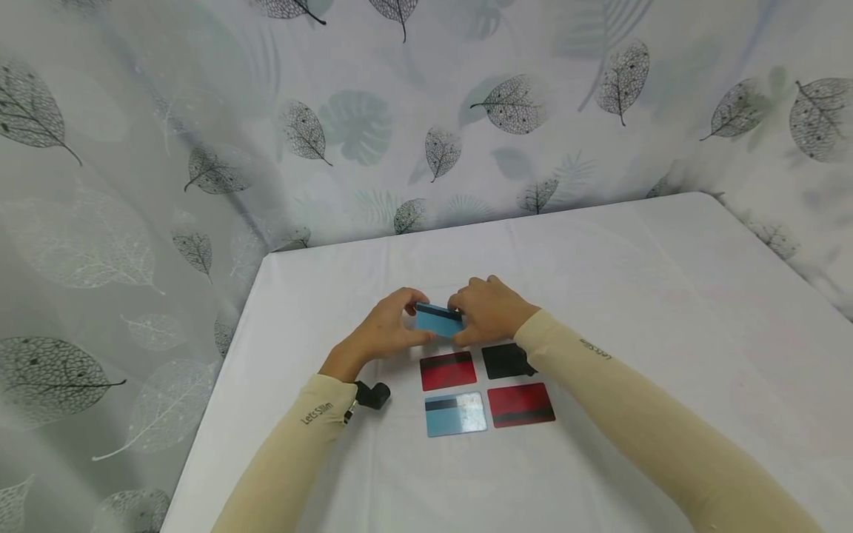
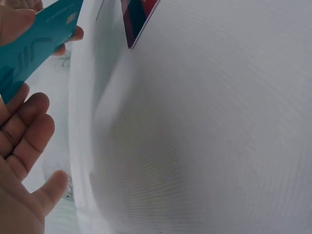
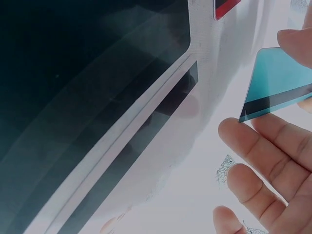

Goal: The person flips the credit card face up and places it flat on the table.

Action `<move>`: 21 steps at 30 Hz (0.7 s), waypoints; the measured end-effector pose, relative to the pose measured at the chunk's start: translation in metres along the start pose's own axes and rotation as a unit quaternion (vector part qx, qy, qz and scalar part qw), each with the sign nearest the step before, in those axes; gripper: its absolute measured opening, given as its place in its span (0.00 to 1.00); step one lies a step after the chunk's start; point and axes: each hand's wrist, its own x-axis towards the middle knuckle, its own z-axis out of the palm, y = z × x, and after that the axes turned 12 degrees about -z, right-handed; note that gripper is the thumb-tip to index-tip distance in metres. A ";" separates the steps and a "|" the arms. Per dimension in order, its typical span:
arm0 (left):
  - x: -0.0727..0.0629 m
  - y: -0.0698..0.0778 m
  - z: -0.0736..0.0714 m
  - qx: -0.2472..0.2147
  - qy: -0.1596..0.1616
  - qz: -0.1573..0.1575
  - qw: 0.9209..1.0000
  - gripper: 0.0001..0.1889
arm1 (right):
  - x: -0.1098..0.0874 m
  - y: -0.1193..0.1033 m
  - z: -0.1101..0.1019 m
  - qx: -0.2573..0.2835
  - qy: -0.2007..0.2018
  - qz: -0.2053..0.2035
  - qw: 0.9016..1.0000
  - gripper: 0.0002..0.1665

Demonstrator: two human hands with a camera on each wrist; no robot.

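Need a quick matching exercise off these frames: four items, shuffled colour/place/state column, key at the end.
1. Black card
2. Flat blue card
3. Raised blue card
4. Left sleeve

A. Held by left hand and right hand
B. Beige
C. Partly hidden by the right sleeve in the head view
D. Immediately left of the nearer red card

Pairs: 1-C, 2-D, 3-A, 4-B

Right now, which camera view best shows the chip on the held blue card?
The left wrist view: it shows the chip on the blue card facing the camera, uncovered. The head and right wrist views show only the card's black-striped side, so the chip is not visible in either.
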 end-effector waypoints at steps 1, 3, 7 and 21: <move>0.000 0.001 -0.001 -0.003 0.001 0.001 1.000 0.28 | 0.000 0.000 0.000 0.003 0.000 -0.001 1.000 0.27; -0.001 0.002 -0.002 -0.008 0.003 0.003 1.000 0.28 | 0.001 0.000 -0.001 0.009 0.002 -0.002 1.000 0.27; 0.000 0.003 -0.004 -0.009 0.009 0.012 1.000 0.27 | 0.001 0.002 -0.001 0.019 0.005 -0.002 1.000 0.28; -0.003 0.006 -0.005 -0.035 0.006 0.011 0.999 0.29 | 0.000 -0.003 0.001 0.031 0.012 -0.010 0.999 0.28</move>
